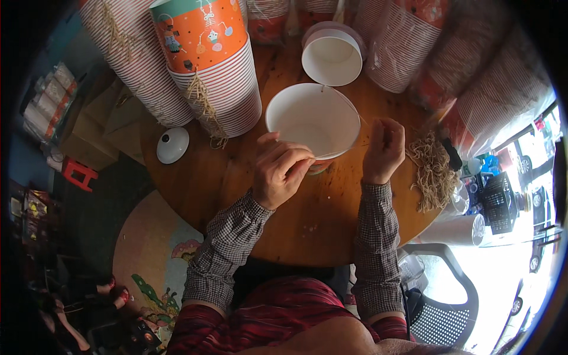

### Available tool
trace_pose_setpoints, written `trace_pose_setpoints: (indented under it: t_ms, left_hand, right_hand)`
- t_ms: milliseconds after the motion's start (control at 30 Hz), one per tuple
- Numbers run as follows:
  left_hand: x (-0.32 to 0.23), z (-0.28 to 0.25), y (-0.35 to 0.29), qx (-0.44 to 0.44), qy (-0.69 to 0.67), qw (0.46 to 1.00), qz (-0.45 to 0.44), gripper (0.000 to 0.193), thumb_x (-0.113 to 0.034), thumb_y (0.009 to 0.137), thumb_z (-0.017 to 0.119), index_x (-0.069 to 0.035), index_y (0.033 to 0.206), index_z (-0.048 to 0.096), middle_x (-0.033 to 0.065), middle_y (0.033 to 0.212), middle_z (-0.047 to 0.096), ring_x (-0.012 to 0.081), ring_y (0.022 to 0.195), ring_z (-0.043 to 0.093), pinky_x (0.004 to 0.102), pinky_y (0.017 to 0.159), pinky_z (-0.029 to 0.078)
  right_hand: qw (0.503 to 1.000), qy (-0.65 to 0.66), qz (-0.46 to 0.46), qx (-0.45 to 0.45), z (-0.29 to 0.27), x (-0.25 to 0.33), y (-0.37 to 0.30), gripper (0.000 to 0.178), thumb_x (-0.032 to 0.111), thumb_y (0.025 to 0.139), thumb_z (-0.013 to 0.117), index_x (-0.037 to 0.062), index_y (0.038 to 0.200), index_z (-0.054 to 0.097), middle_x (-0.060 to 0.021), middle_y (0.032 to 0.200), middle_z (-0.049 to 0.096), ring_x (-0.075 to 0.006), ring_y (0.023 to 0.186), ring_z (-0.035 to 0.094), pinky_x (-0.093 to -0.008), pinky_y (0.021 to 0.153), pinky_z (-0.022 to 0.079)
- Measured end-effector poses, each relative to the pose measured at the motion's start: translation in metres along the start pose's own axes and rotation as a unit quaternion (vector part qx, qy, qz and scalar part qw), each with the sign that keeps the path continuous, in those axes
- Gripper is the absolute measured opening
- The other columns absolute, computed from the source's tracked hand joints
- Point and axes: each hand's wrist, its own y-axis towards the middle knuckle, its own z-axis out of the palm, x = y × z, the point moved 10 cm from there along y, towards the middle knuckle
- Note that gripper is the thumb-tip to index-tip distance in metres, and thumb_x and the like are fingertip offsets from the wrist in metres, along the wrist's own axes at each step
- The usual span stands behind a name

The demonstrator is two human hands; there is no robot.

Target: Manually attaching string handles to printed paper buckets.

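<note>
A white-lined paper bucket (296, 109) stands on the round wooden table in front of me, its mouth tilted toward me. My left hand (279, 170) is closed at its near rim, thumb and fingertips pinched on the edge. Just right of the bucket, my right hand (384, 151) is closed with the fingers curled in. A thin twine strand seems to run from the far rim toward this hand; its end is hidden in the fingers. A heap of loose twine (433, 168) lies to the right of my right hand.
Tall stacks of nested paper buckets (222, 94) with twine handles rise at the far left. Another white bucket (332, 59) sits behind, with plastic-wrapped stacks (405, 47) at the far right. A white lid (173, 145) lies on the left. A grey chair (444, 296) stands at right.
</note>
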Motion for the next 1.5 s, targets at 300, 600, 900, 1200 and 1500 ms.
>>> trace_pose_setpoints:
  t_ms: [300, 600, 900, 1200, 1500]
  left_hand:
    - [0.028, -0.004, -0.001, -0.033, -0.158, 0.982, -0.102, 0.010, 0.004, 0.080, 0.065, -0.002, 0.087, 0.062, 0.0075, 0.093, 0.066, 0.0219, 0.087, 0.065, 0.0343, 0.080, 0.053]
    - [0.005, -0.003, 0.005, -0.029, -0.101, 0.994, -0.012, 0.012, 0.002, 0.076, 0.070, -0.003, 0.086, 0.064, 0.0071, 0.094, 0.065, 0.0219, 0.087, 0.065, 0.0308, 0.072, 0.056]
    - [-0.013, 0.009, 0.001, -0.007, -0.023, 0.997, 0.068, 0.015, -0.008, 0.070, 0.076, -0.010, 0.082, 0.067, -0.0019, 0.088, 0.062, 0.0162, 0.082, 0.060, 0.0352, 0.084, 0.048]
    - [-0.003, 0.021, 0.004, 0.039, 0.018, 0.998, 0.049, 0.025, -0.012, 0.076, 0.072, -0.010, 0.100, 0.065, 0.0009, 0.091, 0.063, 0.0210, 0.086, 0.059, 0.0448, 0.096, 0.040]
    - [0.000, 0.017, -0.001, -0.006, 0.020, 0.998, 0.059, 0.021, -0.004, 0.076, 0.071, -0.009, 0.096, 0.068, 0.0008, 0.088, 0.063, 0.0202, 0.084, 0.060, 0.0429, 0.093, 0.044]
  right_hand:
    - [0.998, 0.031, 0.042, 0.039, 0.017, -0.016, -0.008, 0.012, 0.013, 0.092, 0.058, 0.0013, 0.092, 0.057, -0.0013, 0.068, 0.056, -0.0051, 0.060, 0.049, -0.0216, 0.055, 0.041]
    - [0.990, 0.082, 0.107, 0.031, 0.019, -0.031, -0.010, 0.013, 0.012, 0.095, 0.052, -0.0001, 0.099, 0.055, 0.0005, 0.069, 0.056, -0.0030, 0.058, 0.046, -0.0201, 0.050, 0.037]
    - [0.993, 0.031, 0.110, -0.028, 0.013, -0.053, -0.003, 0.016, 0.016, 0.094, 0.055, -0.0003, 0.095, 0.057, -0.0007, 0.068, 0.056, -0.0030, 0.058, 0.047, -0.0194, 0.052, 0.037]
    - [0.989, 0.074, 0.123, 0.020, 0.020, -0.052, -0.008, 0.017, 0.017, 0.097, 0.050, 0.0009, 0.097, 0.056, -0.0022, 0.067, 0.056, -0.0083, 0.056, 0.050, -0.0236, 0.052, 0.044]
    - [0.990, -0.066, 0.019, 0.126, 0.045, -0.064, -0.021, 0.012, 0.013, 0.091, 0.050, 0.0066, 0.101, 0.054, -0.0206, 0.086, 0.063, -0.0407, 0.079, 0.062, -0.0435, 0.064, 0.049]
